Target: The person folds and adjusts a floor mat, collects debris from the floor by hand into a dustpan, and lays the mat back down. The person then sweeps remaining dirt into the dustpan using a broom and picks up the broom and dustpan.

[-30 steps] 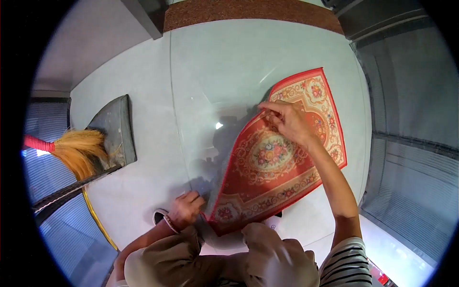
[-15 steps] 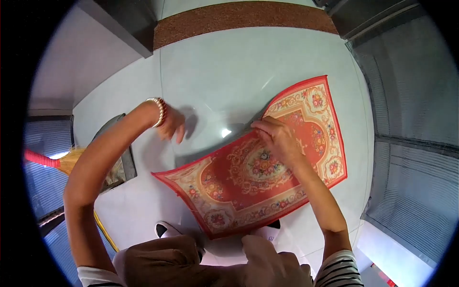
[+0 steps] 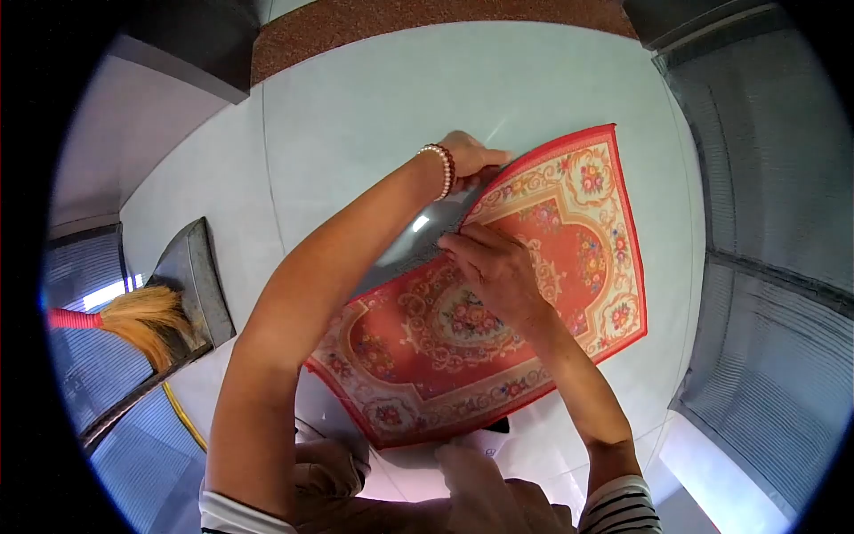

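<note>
Pinch grip: the fingers and thumb of the right hand point(image 3: 500, 274) are closed on the long far edge of the floral mat point(image 3: 427, 356), above the floor point(image 3: 374, 116). The left hand point(image 3: 466, 158) is at the same edge, farther right; its closure cannot be determined. Material appears light, pliable and non-fragile, likely to sag between supports. Recommended hold: red border, at two spaced points.

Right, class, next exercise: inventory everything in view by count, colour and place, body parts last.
rug: 1, red and cream, centre
broom: 1, straw and red, left
dustpan: 1, grey, behind bristles
floor: 1, pale, underneath
strip: 1, brown, top
posts: 2, dark, upper corners
panels: several, grey-blue, both sides
edging: 1, yellow, lower left
shoe: 1, white, below rug
bracelets: count unclear, white and red, left wrist
trousers: brown, bottom
sleeves: 2, striped, bottom
left hand: 1, rug's upper edge
right hand: 1, same edge
</note>
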Tool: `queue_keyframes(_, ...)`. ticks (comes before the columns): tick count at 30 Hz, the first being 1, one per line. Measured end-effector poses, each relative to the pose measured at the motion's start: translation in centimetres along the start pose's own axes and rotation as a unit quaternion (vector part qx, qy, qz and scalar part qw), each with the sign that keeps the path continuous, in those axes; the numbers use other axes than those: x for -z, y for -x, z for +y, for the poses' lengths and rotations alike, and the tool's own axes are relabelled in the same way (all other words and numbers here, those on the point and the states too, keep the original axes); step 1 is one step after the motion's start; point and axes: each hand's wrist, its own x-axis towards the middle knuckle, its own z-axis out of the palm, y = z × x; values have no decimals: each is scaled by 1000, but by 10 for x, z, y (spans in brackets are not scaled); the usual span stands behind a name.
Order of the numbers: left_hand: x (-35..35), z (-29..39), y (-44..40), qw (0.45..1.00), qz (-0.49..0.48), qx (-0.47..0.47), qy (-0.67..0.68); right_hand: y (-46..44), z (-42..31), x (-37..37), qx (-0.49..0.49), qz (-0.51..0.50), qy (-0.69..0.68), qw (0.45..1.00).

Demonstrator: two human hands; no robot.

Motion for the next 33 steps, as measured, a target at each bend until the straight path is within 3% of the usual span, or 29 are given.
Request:
queue_keyframes(5,7,0,6,979,107,-35,169,2,-1,0,-14,1,2,1000)
queue_keyframes(14,84,-13,52,970,151,-41,188,4,-7,-2,-1,12,28,1000)
queue_keyframes(18,57,-10,49,985,102,-40,136,6,-6,0,-14,-5,16,1000)
queue_keyframes(21,26,-5,27,985,86,-141,40,6,-6,1,16,11,25,1000)
queue_keyframes(24,3,4,1,936,94,-319,-119,5,-10,1,21,19,34,999)
queue_keyframes(27,-14,9,-24,911,77,-343,-216,7,-11,3,-9,13,16,1000)
queue_keyframes(30,-27,13,-29,944,-20,-282,-167,11,-12,1,-24,25,13,999)
queue_keyframes(33,-27,15,-29,938,60,-213,-267,11,-14,4,-22,29,23,999)
